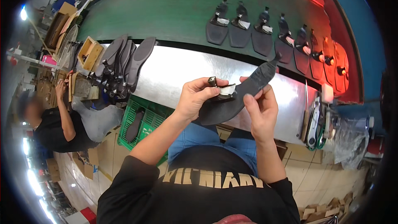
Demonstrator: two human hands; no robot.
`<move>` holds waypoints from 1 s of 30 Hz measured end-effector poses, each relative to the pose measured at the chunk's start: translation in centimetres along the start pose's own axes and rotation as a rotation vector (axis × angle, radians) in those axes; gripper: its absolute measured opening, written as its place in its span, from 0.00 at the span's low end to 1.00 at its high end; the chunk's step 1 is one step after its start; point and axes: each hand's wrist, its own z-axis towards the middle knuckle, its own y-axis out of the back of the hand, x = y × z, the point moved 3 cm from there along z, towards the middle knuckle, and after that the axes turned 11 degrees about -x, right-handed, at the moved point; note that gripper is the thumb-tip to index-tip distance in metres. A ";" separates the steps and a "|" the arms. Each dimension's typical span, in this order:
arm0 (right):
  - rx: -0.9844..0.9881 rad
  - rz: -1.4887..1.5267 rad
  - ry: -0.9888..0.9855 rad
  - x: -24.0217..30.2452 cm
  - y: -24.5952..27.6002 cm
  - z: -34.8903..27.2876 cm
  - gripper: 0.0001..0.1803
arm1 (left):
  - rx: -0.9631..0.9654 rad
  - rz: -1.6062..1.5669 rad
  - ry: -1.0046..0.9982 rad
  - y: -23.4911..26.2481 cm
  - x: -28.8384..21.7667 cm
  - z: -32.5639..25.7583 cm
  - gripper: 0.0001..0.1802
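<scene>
Over the metal bench edge I hold a dark, flat sandal point(251, 85) with a broad toe and a narrow heel end pointing up to the right. My right hand point(263, 114) grips its middle by the edge, thumb on top. With my left hand point(194, 98) I pinch the black strap at the toe side, where a small black buckle-like piece point(212, 81) stands up by the fingers. A white paper-like piece point(227, 91) is wrapped on the strap. The fingertips under the sole are hidden.
Similar sandals point(262, 37) stand in a row on the green conveyor belt point(157, 8), running into a red-lit opening. Dark soles point(141, 60) are piled on the metal bench point(174, 64). A green crate point(127, 120) stands below. Tools point(316, 118) lie at right. Another person point(58, 124) works at left.
</scene>
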 end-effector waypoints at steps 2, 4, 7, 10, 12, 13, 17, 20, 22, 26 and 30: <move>-0.060 -0.073 -0.034 -0.4 0.8 0.6 0.10 | -0.016 -0.072 0.122 -0.3 0.6 -0.3 0.13; -0.180 0.012 -0.153 -1.1 2.6 1.2 0.10 | -0.019 -0.034 0.182 -0.1 0.9 -0.2 0.12; -0.252 -0.678 -0.040 -0.3 6.6 1.6 0.05 | -0.070 -0.052 0.115 0.5 1.4 0.0 0.13; -0.342 -1.296 0.467 3.3 9.3 0.8 0.08 | -0.138 -0.105 0.324 2.1 1.6 -0.6 0.14; -0.379 -1.557 0.664 5.1 11.6 0.0 0.13 | -0.140 -0.219 0.384 2.5 1.7 -0.8 0.16; -0.382 -1.625 0.619 5.0 13.2 -0.3 0.14 | -0.133 -0.275 0.416 2.5 1.9 -0.8 0.17; -0.378 -1.729 0.506 3.3 16.7 -0.8 0.19 | -0.117 -0.489 0.562 1.2 1.2 -1.4 0.17; -0.424 -1.693 0.378 2.9 17.4 -0.7 0.19 | -0.068 -0.446 0.515 1.7 2.1 -1.4 0.17; -0.427 -1.638 0.392 2.9 17.2 -0.8 0.18 | -0.057 -0.480 0.530 1.5 2.1 -1.7 0.16; -0.317 -1.136 0.438 2.6 12.9 -1.8 0.17 | -0.058 -0.549 0.558 0.8 2.3 -2.1 0.13; 0.003 -0.469 -0.186 1.5 4.6 -4.3 0.20 | -0.014 -0.607 0.545 0.5 3.0 -2.5 0.14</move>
